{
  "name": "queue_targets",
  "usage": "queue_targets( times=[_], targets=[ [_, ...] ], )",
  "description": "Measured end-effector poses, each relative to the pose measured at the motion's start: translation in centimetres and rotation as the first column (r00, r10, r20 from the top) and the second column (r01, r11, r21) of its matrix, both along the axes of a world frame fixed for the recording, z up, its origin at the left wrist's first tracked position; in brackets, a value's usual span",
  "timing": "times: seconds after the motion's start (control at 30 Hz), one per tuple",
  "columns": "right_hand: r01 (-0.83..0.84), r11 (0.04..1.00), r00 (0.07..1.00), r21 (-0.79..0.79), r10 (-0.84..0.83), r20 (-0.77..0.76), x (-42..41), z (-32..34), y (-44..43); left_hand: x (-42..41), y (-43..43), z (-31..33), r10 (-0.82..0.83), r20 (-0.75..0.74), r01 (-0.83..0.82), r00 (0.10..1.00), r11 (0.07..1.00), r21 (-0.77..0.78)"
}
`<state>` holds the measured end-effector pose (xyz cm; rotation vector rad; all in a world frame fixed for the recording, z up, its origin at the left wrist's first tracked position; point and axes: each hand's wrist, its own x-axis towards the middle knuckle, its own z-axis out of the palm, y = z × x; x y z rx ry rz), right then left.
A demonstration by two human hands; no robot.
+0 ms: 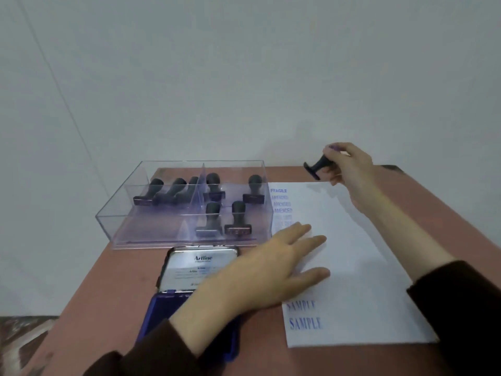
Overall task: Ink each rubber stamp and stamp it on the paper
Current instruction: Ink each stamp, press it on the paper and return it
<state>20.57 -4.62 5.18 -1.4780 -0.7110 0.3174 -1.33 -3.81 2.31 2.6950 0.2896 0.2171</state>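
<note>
now right hand fingers curled round stamp above paper; left hand flat on it

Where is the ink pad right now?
Head view: the open ink pad lies left of the paper, just in front of the clear stamp box, partly under the left hand.

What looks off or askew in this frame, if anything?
In the clear box, the three left stamps lean tipped over, while the four right stamps stand upright. Purple ink stains the box floor. The stamped words on the paper fade down the column.
</note>
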Motion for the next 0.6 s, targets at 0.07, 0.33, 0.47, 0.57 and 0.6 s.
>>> queue_targets(
  times=[0.07,0.33,0.47,0.57,0.6],
  targets=[
    [0.065,0.998,0.978,-0.024,-0.059,0.200,0.2,-1.2,1.7,0.2,0.1,-0.4,-0.020,-0.048,0.021,0.999,0.999,0.025],
    [0.095,0.994,0.784,-0.047,-0.045,0.619,-0.3,-4.2,4.1,0.5,0.3,-1.0,-0.035,-0.111,0.043,0.993,0.997,0.065],
    [0.108,0.990,0.743,-0.091,-0.019,0.669,-0.1,-4.4,4.1,0.7,0.4,-1.0,-0.035,-0.125,0.046,0.992,0.995,0.085],
    [0.114,0.988,0.720,-0.106,-0.008,0.694,0.0,-4.5,4.0,0.8,0.4,-1.0,-0.031,-0.133,0.042,0.991,0.996,0.080],
    [0.113,0.987,0.718,-0.112,-0.003,0.696,0.0,-4.6,4.0,0.8,0.4,-1.0,-0.030,-0.135,0.041,0.990,0.996,0.081]
  ],
)
